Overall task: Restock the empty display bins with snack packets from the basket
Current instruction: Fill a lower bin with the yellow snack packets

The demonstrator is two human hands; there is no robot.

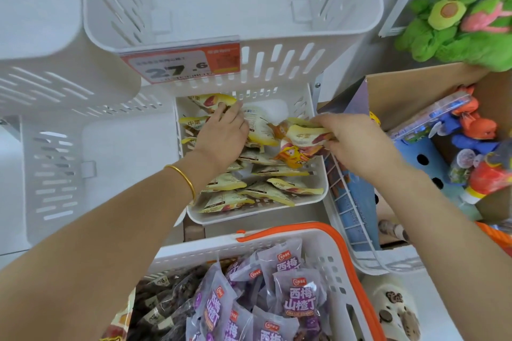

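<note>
Left hand (221,137) is palm down inside the lower bin (277,216), resting on the yellow packets (263,188) near the bin's far-left corner. Its fingertips are tucked among them, so I cannot tell if it pinches 1 or just presses. Gold bangle (186,178) on that wrist. Right hand (357,144) is curled tight round a packet bunch (300,135), several yellow ones, held over the bin's right edge. Upper bin (277,8) above carries a price tag (181,65) reading 27.6. Basket (194,255) with orange rim sits just in front of the lower bin, with purple packets (300,296) on its right side and dark packets (166,302) on its left. Cardboard box (401,97) of toys and green plush (468,22) off to the right.
</note>
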